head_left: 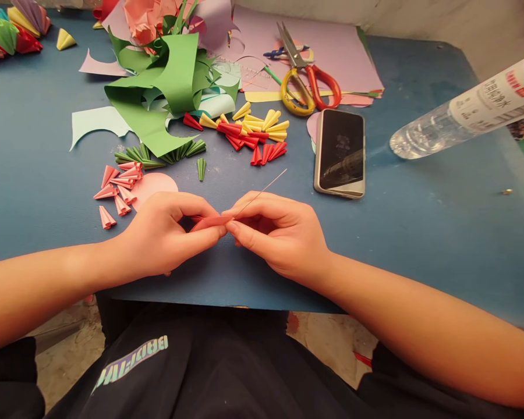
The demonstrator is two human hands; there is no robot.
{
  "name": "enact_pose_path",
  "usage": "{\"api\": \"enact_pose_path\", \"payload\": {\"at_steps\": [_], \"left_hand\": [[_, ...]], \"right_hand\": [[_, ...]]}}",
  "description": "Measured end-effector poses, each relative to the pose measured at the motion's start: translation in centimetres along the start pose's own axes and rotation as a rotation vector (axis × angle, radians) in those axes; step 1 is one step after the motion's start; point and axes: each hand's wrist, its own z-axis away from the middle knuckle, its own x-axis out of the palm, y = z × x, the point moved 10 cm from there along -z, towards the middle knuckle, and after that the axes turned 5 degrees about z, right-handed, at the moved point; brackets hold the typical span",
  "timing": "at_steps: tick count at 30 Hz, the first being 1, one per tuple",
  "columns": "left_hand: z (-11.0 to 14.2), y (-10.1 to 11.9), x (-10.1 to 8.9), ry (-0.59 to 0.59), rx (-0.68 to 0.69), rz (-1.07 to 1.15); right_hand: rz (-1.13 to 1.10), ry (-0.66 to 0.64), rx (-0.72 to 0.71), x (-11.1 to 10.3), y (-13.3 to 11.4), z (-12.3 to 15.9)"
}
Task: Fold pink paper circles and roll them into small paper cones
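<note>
Both hands meet near the table's front edge around a piece of pink paper. My left hand pinches the paper between thumb and fingers. From the other side my right hand pinches its tip, together with a thin needle-like stick that points up and to the right. How the paper wraps the stick is hidden by the fingertips. Just beyond my left hand lie a pink paper disc and several small pink paper cones.
Green cones and red and yellow cones lie farther back, before green paper scraps. Scissors rest on purple sheets. A phone and a tilted plastic bottle are at the right.
</note>
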Motion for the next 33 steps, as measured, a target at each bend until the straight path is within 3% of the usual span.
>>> {"api": "enact_pose_path", "payload": {"at_steps": [6,12,22,33], "left_hand": [[0.0,0.5,0.0,-0.004,0.041,0.011],[0.1,1.4,-0.2,0.05,0.124,-0.093],[0.4,1.9,-0.3,0.107,0.223,-0.176],[0.0,1.4,-0.3,0.037,0.112,-0.027]], "right_hand": [[0.018,0.005,-0.042,0.0,-0.3,0.1],[0.024,0.039,0.087,-0.2,0.6,-0.1],[-0.146,0.051,0.123,-0.2,0.8,-0.3],[-0.056,0.068,0.037,-0.4,0.2,-0.1]]}}
